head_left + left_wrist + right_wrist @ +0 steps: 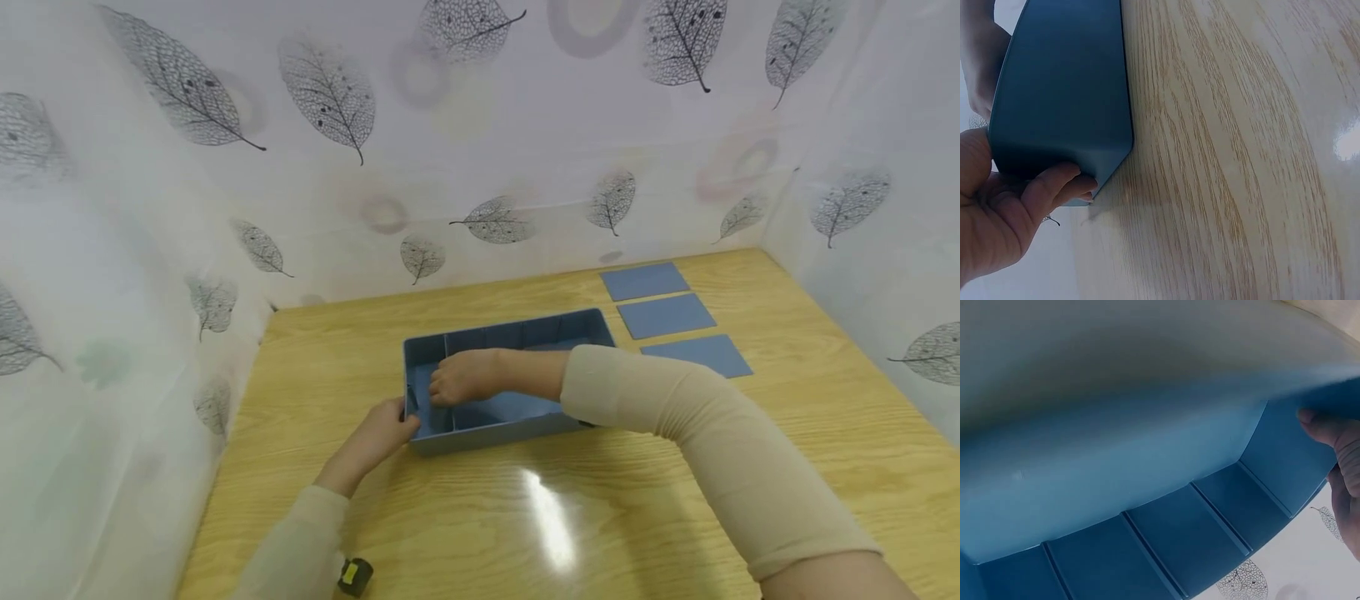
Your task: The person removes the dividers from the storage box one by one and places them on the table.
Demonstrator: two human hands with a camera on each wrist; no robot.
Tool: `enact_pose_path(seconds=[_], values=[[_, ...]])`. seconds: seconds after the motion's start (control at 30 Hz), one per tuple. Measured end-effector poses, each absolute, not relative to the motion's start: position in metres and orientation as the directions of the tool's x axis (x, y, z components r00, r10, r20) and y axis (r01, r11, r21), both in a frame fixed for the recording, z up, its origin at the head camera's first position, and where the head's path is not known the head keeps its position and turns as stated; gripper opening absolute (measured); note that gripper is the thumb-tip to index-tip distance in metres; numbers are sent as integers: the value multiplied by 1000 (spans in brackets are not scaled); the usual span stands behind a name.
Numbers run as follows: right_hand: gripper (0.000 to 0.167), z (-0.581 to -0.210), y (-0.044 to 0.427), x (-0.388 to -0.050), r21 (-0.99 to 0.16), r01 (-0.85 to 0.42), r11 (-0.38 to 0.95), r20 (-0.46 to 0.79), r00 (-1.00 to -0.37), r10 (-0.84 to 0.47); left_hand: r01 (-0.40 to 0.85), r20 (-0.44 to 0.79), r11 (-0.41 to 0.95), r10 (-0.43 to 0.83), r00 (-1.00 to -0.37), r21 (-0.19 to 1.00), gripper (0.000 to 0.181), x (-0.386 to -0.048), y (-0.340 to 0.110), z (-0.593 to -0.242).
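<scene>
A long blue box (498, 435) stands on the wooden table, with upright ribs along its inner far wall. My left hand (382, 429) grips its left end, the thumb over the rim. In the left wrist view the fingers of that hand (1016, 215) curl under a corner of the box. Inside the box, a blue divider (1282, 459) stands crosswise towards the left end. My right hand (467, 377) reaches down over it and pinches it. The right wrist view has the thumb of this hand (1344, 456) flat against the divider's face.
Three flat blue panels (666, 316) lie in a row on the table, right of the box. Leaf-printed sheeting (495, 150) hangs behind the table and at both sides. A small black and yellow device (355, 577) sits by my left sleeve.
</scene>
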State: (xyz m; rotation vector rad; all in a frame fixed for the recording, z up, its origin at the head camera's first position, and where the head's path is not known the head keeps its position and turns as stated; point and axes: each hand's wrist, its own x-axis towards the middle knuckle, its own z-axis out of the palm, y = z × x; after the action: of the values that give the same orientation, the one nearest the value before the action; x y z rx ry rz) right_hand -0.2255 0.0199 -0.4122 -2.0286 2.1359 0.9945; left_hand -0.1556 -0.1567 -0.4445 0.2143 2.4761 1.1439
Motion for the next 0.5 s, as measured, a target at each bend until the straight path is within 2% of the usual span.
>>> enact_pose_path(seconds=[0.5], values=[[33, -413, 17, -225, 429, -901, -62, -452, -154, -879, -23, -297, 647, 319, -900, 762, 19, -156, -158, -443]])
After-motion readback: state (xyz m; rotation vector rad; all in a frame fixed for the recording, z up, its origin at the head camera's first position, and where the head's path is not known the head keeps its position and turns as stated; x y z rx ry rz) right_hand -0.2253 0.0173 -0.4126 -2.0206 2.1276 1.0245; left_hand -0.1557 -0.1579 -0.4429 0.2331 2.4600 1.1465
